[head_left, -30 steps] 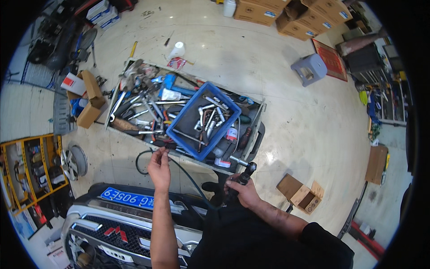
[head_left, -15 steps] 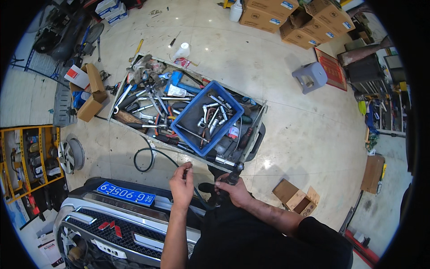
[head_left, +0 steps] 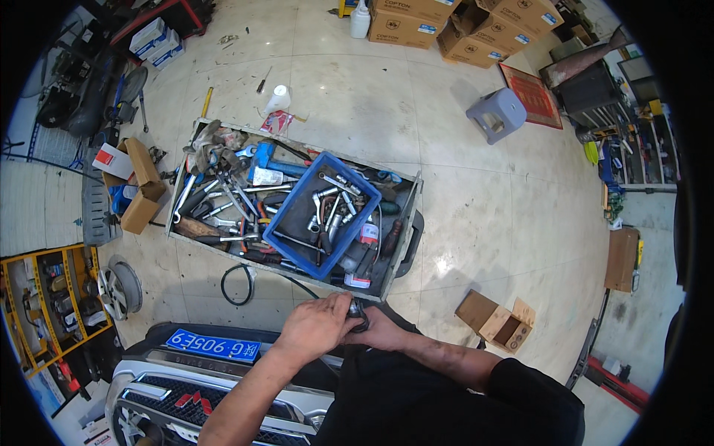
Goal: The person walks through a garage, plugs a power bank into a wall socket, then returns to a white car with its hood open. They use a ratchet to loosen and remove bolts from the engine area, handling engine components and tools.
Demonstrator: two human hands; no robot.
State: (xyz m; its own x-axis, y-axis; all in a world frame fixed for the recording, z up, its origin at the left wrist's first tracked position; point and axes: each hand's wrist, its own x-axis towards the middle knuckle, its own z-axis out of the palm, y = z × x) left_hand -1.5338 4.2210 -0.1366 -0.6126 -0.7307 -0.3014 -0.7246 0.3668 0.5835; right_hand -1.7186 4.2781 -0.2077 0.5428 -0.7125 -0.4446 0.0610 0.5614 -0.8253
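My left hand [head_left: 314, 328] and my right hand [head_left: 381, 332] meet just in front of my chest, both closed around a small black tool [head_left: 358, 315] with a metal end. My fingers hide most of it. A thin black hose [head_left: 238, 285] runs from the tool and loops on the floor below the tool cart. Under my left forearm is the front of a car [head_left: 223, 386], with a grille and a blue plate.
A grey tool cart [head_left: 411, 215] full of wrenches, pliers and cans stands just beyond my hands, with a blue bin [head_left: 297, 215] of sockets in it. An open cardboard box [head_left: 494, 321] lies at the right. A grey stool [head_left: 497, 113], stacked cartons [head_left: 416, 22] and a yellow shelf [head_left: 44, 312] stand around.
My left hand came down from the hose at the left and joined my right hand on the black tool. The view has tilted slightly toward the cart.
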